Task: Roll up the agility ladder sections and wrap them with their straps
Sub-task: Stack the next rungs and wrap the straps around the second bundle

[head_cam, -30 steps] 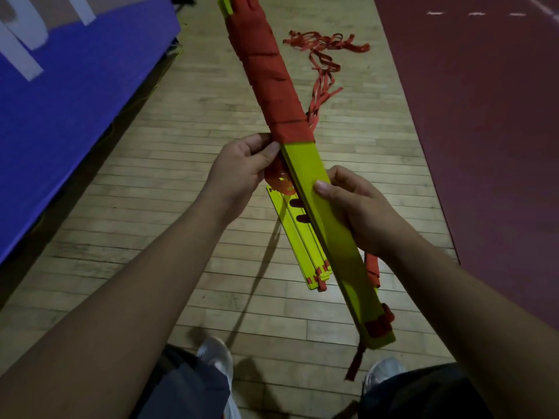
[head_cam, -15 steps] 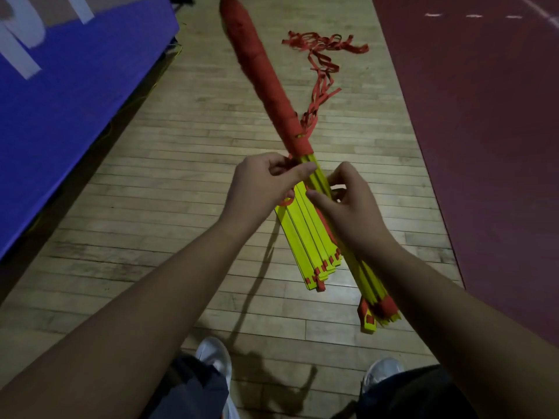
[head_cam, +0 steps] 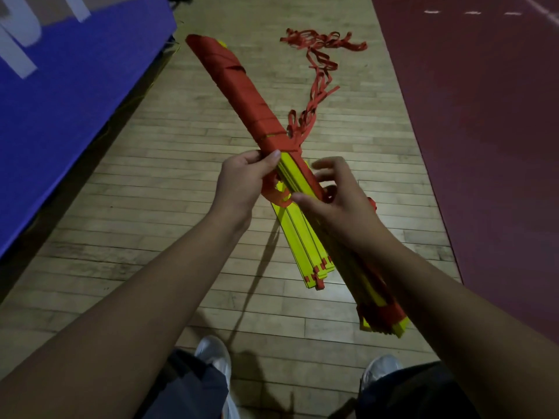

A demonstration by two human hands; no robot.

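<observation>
Ladder bundle (head_cam: 295,173): a long stack of yellow rungs, held in the air in front of the person, slanting from upper left to lower right.
Strap wrap (head_cam: 239,89): red strap was wound in close turns round the far half of the bundle; the near half was bare yellow, with a red band at its near end.
Left hand (head_cam: 242,182): fingers and thumb were curled round the bundle at the near edge of the wrap.
Right hand (head_cam: 335,201): fingers were spread and slightly bent, blurred, closed on nothing; the thumb tip lay against the yellow rungs.
Second stack (head_cam: 305,246): shorter yellow rungs with red clips, lying below the bundle; whether it hung or lay on the floor could not be told.
Loose strap (head_cam: 317,83): it trailed from the wrap's edge across the wooden floor (head_cam: 181,207) in a tangle.
Surroundings: blue mat (head_cam: 75,101) at left, maroon surface (head_cam: 484,146) at right, 2 white shoes (head_cam: 213,353) at the bottom edge.
</observation>
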